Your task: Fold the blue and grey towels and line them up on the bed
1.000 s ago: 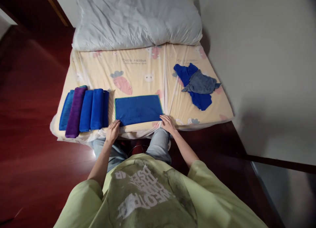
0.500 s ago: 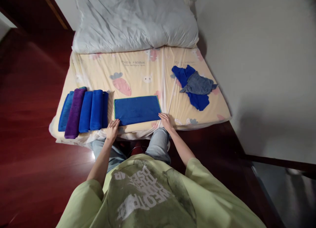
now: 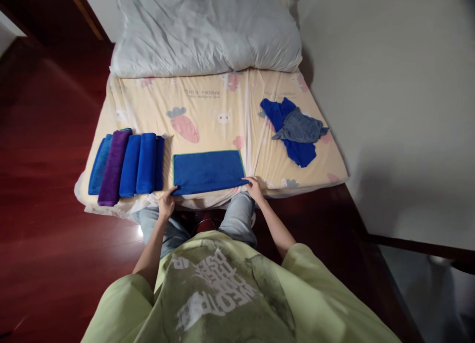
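Note:
A blue towel with green edging lies as a flat rectangle close to the bed's front edge. My left hand pinches its near left corner between thumb and fingers. At the near right corner, my right hand grips the cloth the same way. The towel's near edge is drawn slightly over the front of the mattress. Left of it sits a row of folded towels, among them a purple towel and a bright blue towel.
A crumpled grey cloth lies over a crumpled blue cloth at the bed's right. A pale quilt is heaped at the back of the patterned bed sheet. A grey wall borders the right side.
The blue towel has slid a little toward me. Both hands went from fingers resting on its near corners to pinching them.

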Demonstrator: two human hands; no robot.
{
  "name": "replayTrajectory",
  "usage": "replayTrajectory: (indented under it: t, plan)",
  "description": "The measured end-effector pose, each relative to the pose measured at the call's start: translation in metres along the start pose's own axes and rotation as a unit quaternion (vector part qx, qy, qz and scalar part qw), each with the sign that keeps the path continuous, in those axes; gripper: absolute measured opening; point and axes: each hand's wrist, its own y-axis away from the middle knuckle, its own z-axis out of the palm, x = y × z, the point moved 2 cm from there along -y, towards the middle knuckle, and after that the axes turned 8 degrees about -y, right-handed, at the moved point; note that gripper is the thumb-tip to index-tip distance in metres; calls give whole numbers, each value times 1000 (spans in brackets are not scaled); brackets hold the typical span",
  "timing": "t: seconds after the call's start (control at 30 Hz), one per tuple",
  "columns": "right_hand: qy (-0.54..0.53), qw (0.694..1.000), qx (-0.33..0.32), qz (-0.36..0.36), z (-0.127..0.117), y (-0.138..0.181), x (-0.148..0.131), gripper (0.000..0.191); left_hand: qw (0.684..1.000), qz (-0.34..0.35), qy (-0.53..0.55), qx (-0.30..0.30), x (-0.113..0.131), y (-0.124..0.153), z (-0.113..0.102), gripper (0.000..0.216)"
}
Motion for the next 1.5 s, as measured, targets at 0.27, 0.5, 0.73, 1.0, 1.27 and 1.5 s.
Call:
replayTrajectory:
  t: [0.27, 0.5, 0.73, 1.0, 1.27, 1.5]
  plan:
    - [-50, 991, 57, 114, 1, -14, 6, 40, 989, -125, -5, 78, 5, -16, 4, 38]
    - [-26, 991, 75, 107, 5, -16, 16, 50, 989, -130, -30, 71, 3, -20, 9, 41]
    - [-24, 991, 85, 101, 8, -18, 19, 53, 990, -114, -49, 73, 4, -30, 8, 41]
    - [-24, 990, 100, 94, 11, -20, 18, 52, 989, -117, -55, 76, 8, -30, 10, 37]
    - [10, 987, 115, 108, 17, -18, 19, 45, 990, -85, -75, 80, 2, -28, 14, 34]
    - [141, 981, 129, 24, 18, -14, 4, 26, 986, 27, -157, 57, 12, -25, 10, 29]
